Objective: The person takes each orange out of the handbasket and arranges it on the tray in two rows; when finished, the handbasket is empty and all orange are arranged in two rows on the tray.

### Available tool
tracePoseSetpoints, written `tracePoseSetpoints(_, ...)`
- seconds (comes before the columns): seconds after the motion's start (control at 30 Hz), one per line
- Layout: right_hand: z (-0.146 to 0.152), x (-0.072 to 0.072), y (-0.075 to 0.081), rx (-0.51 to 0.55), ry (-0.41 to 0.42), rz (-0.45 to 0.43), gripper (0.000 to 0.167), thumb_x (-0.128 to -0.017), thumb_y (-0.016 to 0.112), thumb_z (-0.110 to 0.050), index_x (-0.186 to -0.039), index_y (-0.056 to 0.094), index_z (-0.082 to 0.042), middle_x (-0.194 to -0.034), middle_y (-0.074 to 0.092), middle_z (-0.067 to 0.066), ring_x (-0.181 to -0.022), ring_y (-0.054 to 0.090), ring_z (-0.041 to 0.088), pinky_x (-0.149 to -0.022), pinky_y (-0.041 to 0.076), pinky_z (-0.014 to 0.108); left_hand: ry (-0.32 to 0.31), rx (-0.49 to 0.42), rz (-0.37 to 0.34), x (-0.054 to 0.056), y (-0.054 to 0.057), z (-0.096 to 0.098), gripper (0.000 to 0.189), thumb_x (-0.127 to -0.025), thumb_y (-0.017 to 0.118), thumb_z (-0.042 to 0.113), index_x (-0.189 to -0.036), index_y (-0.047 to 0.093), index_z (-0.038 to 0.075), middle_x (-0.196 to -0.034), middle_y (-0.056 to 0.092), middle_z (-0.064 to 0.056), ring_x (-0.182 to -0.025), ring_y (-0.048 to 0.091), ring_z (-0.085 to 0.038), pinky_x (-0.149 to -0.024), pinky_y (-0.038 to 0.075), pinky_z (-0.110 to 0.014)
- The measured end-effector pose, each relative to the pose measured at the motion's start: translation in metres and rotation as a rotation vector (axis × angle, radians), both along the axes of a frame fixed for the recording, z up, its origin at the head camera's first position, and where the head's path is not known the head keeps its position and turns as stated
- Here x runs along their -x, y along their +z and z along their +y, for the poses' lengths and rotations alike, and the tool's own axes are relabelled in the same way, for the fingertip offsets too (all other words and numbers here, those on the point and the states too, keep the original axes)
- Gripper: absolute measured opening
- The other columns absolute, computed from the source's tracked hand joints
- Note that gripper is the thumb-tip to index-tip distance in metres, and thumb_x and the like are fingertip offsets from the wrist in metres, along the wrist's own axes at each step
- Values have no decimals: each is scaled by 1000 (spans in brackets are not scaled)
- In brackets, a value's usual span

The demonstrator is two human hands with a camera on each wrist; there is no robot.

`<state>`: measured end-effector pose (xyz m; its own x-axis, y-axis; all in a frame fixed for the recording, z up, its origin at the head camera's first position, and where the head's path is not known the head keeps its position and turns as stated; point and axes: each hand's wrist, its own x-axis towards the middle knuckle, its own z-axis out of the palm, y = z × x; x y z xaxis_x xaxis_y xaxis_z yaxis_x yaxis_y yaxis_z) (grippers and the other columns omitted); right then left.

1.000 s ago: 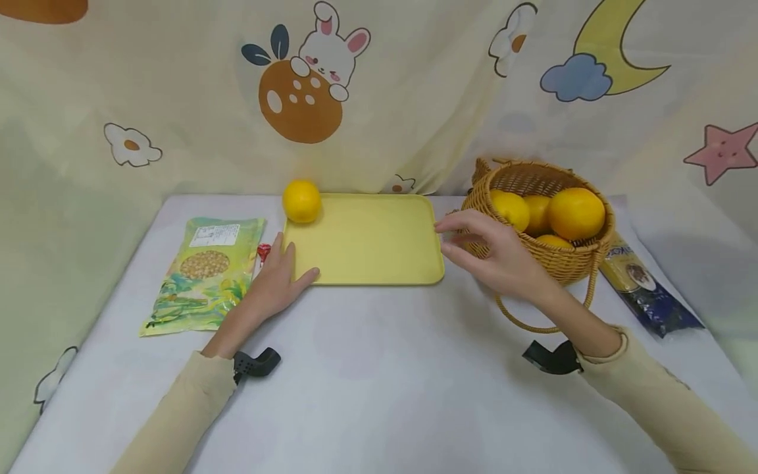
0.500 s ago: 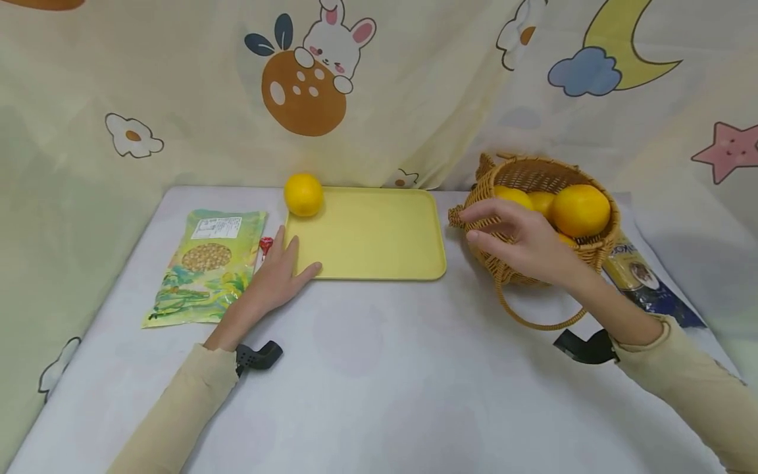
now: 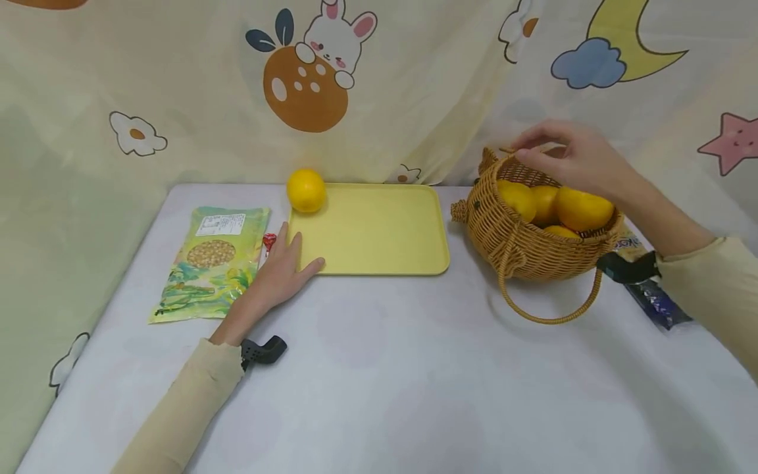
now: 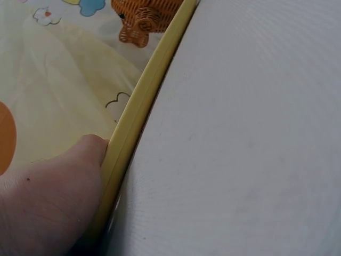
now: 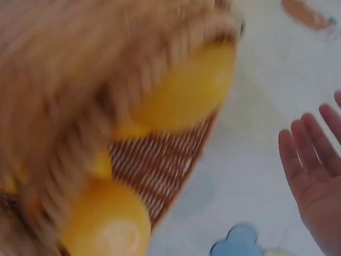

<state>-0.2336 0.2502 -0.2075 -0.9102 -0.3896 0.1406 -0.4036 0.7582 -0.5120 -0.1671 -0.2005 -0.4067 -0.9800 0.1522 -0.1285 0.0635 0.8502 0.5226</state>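
My left hand (image 3: 283, 270) rests at the near left corner of a yellow tray (image 3: 379, 230), fingers spread, thumb along the tray's front edge. One orange (image 3: 306, 191) sits at the tray's far left corner. On the right, my right hand (image 3: 577, 155) hovers above the far rim of a wicker basket (image 3: 533, 253), its fingers loosely bent and nothing held. Several oranges (image 3: 583, 209) fill the basket, and its rope-like handle hangs down in front. In the right wrist view the fingers (image 5: 314, 144) look extended, apart from the blurred basket.
A green and yellow bag of grains (image 3: 212, 263) lies flat left of the tray. Between them is a red-wrapped lollipop (image 3: 269, 241), partly hidden by my left hand. A dark blue and gold packet (image 3: 657, 303) lies partly behind the basket and right arm. A patterned curtain (image 3: 414, 85) hangs behind the table.
My right hand has moved right and up, from beside the tray's right edge to above the basket's far rim. The left hand stays on the tray corner.
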Motion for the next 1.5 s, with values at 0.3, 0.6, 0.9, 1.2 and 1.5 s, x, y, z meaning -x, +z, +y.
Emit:
tracePoseSetpoints(0.3,31,48,-5,-236,35,-172,39,-98,52,-38,-127,61,-13,-124,61,11,-93,52,-2,-80,42,21,-5,12,5,-2,-6,1,93,-94,43,63,-154,14,-2,-162,-16,-17,-151,2,-39,-120,17,-57)
tracePoseSetpoints(0.6,36,63,-11,-358,219,-436,45,-101,47,-37,-138,52,-12,-141,52,12,-122,53,27,-101,46,47,-6,16,9,-1,-6,0,93,-94,42,64,-154,13,-1,-162,-17,-17,-151,0,-39,-120,15,-58)
tracePoseSetpoints(0.9,37,78,-14,-334,261,-704,52,-102,45,-38,-146,41,-10,-151,39,14,-129,50,31,-97,53,42,-5,0,1,-3,-7,1,92,-94,43,62,-154,13,-1,-162,-17,-17,-151,0,-39,-120,15,-57)
tracePoseSetpoints(1.2,37,75,-22,-258,244,-826,57,-100,49,-34,-149,32,-10,-154,31,14,-130,47,29,-97,53,45,-6,11,3,-2,-5,1,93,-94,42,64,-155,13,0,-162,-17,-16,-151,0,-39,-120,15,-58)
tracePoseSetpoints(1.5,30,71,-23,-321,259,-794,63,-97,56,-36,-149,30,-12,-156,25,15,-133,43,35,-96,53,42,-5,9,7,-1,-2,0,94,-93,43,64,-154,13,0,-162,-18,-15,-152,-1,-38,-120,15,-58)
